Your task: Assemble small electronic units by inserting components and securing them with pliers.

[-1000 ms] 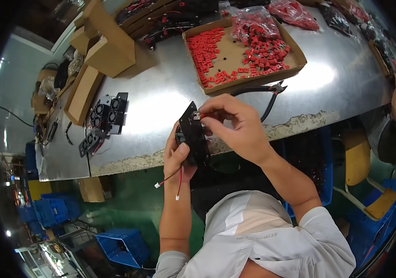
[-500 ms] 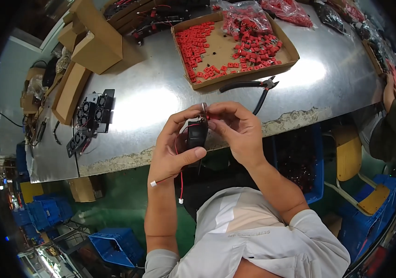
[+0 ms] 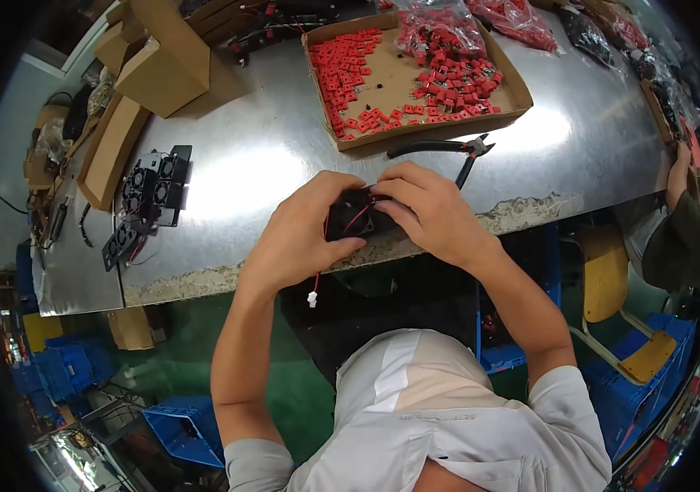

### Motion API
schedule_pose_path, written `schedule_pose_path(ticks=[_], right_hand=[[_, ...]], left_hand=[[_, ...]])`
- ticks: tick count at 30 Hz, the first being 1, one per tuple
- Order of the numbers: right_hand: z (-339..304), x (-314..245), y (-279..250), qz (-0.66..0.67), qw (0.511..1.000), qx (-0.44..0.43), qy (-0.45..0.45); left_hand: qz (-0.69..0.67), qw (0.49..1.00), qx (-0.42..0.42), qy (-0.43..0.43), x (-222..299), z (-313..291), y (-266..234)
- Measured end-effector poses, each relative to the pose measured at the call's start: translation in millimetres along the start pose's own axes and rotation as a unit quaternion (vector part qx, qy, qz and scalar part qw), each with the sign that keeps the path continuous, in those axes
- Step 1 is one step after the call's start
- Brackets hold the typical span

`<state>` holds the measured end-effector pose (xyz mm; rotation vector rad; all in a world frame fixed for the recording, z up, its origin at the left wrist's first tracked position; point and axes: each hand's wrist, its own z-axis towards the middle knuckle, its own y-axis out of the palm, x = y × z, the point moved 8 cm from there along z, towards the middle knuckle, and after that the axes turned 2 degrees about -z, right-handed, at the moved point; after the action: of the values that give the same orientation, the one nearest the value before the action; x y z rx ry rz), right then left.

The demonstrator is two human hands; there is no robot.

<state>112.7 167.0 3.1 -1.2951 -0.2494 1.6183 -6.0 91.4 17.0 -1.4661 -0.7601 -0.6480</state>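
Note:
Just over the table's near edge, my left hand (image 3: 297, 234) is closed around the left side of a black fan unit (image 3: 358, 221), its thumb along the near side. My right hand (image 3: 440, 217) pinches at the right side of the unit, by the thin red and black wires (image 3: 358, 218) that cross it. Fingers cover much of the unit, and what the right fingertips grip is hidden. A lead hangs below my left hand, ending in a white connector (image 3: 312, 300).
Beyond my hands lie black-handled cutters (image 3: 436, 148) and a shallow cardboard tray (image 3: 407, 129) of small red parts. Several black fan units (image 3: 153, 189) sit at the left near an open cardboard box (image 3: 165, 86). At far right, another person's hand (image 3: 678, 176) touches the table.
The fan unit has turned from nearly edge-on to flatter, showing its face and wires. Both forearms have spread outward. One hanging white connector shows now, where two showed before.

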Motion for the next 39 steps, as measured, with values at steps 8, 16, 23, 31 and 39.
schedule_pose_path(ticks=[8, 16, 23, 31, 39], right_hand=[[13.9, -6.8, -1.6, -0.081, 0.995, -0.047, -0.041], [8.1, 8.7, -6.0, 0.161, 0.985, 0.050, 0.039], [23.6, 1.6, -4.3, 0.186, 0.980, -0.044, 0.048], [17.9, 4.8, -2.7, 0.034, 0.997, -0.068, -0.020], [25.8, -2.3, 1.7, -0.079, 0.988, -0.080, -0.103]], left_hand=[[0.038, 0.996, 0.050, 0.063, -7.4, -9.5, 0.6], [0.054, 0.996, 0.026, 0.060, -7.1, -4.1, 1.1], [0.061, 0.996, 0.020, 0.061, -7.8, -3.5, -3.2], [0.040, 0.998, 0.036, 0.043, -13.5, -5.6, -4.3], [0.069, 0.993, 0.057, 0.074, -9.5, -4.6, -4.1]])
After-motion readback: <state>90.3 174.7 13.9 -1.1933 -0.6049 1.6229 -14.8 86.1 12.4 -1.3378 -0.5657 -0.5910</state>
